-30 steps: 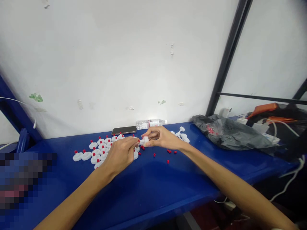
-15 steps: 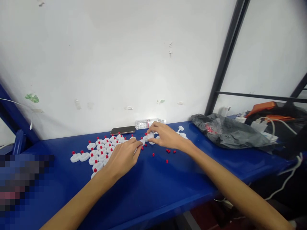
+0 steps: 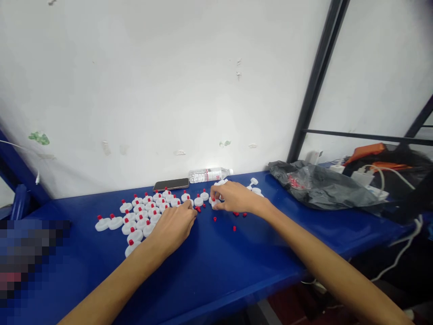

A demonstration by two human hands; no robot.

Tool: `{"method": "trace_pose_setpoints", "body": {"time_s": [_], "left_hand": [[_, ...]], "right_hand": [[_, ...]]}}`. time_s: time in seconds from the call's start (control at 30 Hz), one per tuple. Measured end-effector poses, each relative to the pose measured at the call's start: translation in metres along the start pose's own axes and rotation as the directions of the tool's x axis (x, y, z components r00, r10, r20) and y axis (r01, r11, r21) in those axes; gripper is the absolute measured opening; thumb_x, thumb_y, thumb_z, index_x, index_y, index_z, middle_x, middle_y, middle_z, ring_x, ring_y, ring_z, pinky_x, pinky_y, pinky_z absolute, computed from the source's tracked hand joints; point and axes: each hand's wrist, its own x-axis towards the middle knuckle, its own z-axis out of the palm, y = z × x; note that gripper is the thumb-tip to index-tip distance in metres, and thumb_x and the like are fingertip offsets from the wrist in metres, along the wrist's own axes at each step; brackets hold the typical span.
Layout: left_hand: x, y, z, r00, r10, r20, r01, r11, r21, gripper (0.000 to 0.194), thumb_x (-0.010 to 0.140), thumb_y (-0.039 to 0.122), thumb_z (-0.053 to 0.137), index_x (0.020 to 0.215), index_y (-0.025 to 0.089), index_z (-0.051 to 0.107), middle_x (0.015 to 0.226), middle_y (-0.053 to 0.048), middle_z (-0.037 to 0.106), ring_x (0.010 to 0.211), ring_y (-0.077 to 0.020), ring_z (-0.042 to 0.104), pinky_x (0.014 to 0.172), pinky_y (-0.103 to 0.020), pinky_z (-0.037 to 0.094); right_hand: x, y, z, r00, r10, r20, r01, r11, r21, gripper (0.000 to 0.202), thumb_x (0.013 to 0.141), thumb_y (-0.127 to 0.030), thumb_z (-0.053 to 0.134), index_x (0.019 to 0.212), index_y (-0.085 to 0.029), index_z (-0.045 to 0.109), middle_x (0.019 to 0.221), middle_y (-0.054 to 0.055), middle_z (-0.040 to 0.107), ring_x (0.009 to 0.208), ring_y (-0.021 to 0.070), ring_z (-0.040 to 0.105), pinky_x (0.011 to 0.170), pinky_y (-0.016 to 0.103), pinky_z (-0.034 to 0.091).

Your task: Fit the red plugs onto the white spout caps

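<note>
My right hand (image 3: pixel 235 197) has its fingers curled round a white round nozzle cap (image 3: pixel 214 204) with a red tip, low over the table. My left hand (image 3: pixel 177 222) is closed, its fingertips down beside a few small red tip caps (image 3: pixel 198 209); whether one is between them is hidden. Under and left of that hand, white nozzle caps (image 3: pixel 139 208) with red tips stand upright in a close group. Plain white nozzle caps (image 3: pixel 256 191) without red tips lie beyond and right of my right hand, partly covered by it.
A phone (image 3: pixel 171 184) and a clear plastic bottle (image 3: pixel 210 174) lie along the wall on the blue table (image 3: pixel 216 266). Loose red tip caps (image 3: pixel 234 228) are scattered near the middle. A black plastic bag (image 3: pixel 324 187) and white cables (image 3: pixel 399 253) are at the right.
My right hand has come down slightly with the white cap. My left hand has drawn back a little from the white caps towards the red ones. The view has shifted slightly.
</note>
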Motion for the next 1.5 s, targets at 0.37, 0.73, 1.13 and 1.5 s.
{"method": "trace_pose_setpoints", "body": {"time_s": [0.37, 0.73, 1.13, 1.5], "left_hand": [[-0.001, 0.003, -0.001, 1.000, -0.011, 0.027, 0.010, 1.000, 0.030, 0.031, 0.098, 0.016, 0.038, 0.096, 0.017, 0.069, 0.102, -0.012, 0.066, 0.073, -0.0241, 0.068, 0.058, -0.032, 0.043], [-0.001, 0.005, 0.000, 0.998, -0.028, -0.051, 0.025, 0.998, -0.064, 0.024, 0.101, 0.022, 0.038, 0.104, 0.020, 0.063, 0.095, -0.008, 0.072, 0.079, -0.0267, 0.071, 0.061, -0.032, 0.044], [0.000, 0.001, 0.007, 0.954, -0.009, -0.299, -0.027, 0.993, -0.116, 0.027, 0.099, 0.022, 0.042, 0.114, 0.022, 0.065, 0.110, -0.008, 0.073, 0.086, -0.0232, 0.072, 0.060, -0.028, 0.046], [0.001, 0.003, 0.009, 0.898, -0.063, -0.436, -0.108, 0.928, -0.356, 0.029, 0.097, 0.024, 0.049, 0.116, 0.021, 0.071, 0.103, -0.004, 0.077, 0.085, -0.0216, 0.073, 0.074, -0.032, 0.055]], "right_hand": [[-0.001, -0.001, -0.018, 0.990, 0.123, -0.061, -0.128, 0.989, -0.075, 0.020, 0.088, -0.041, 0.066, 0.083, -0.022, 0.072, 0.084, 0.006, 0.074, 0.075, 0.0214, 0.065, 0.061, 0.031, 0.036], [-0.016, 0.029, -0.053, 0.787, 0.615, -0.056, -0.597, 0.735, -0.321, 0.020, 0.080, -0.036, 0.073, 0.084, -0.017, 0.076, 0.092, 0.017, 0.074, 0.089, 0.0317, 0.070, 0.071, 0.036, 0.049], [-0.009, 0.027, -0.039, 0.784, 0.613, 0.098, -0.570, 0.773, -0.277, 0.019, 0.062, -0.028, 0.085, 0.078, -0.021, 0.075, 0.087, 0.010, 0.076, 0.082, 0.0286, 0.072, 0.067, 0.034, 0.050], [-0.006, 0.018, -0.043, 0.962, 0.187, -0.199, -0.160, 0.976, 0.147, 0.017, 0.091, -0.036, 0.062, 0.088, -0.022, 0.071, 0.092, 0.004, 0.075, 0.086, 0.0198, 0.067, 0.073, 0.030, 0.045]]}}
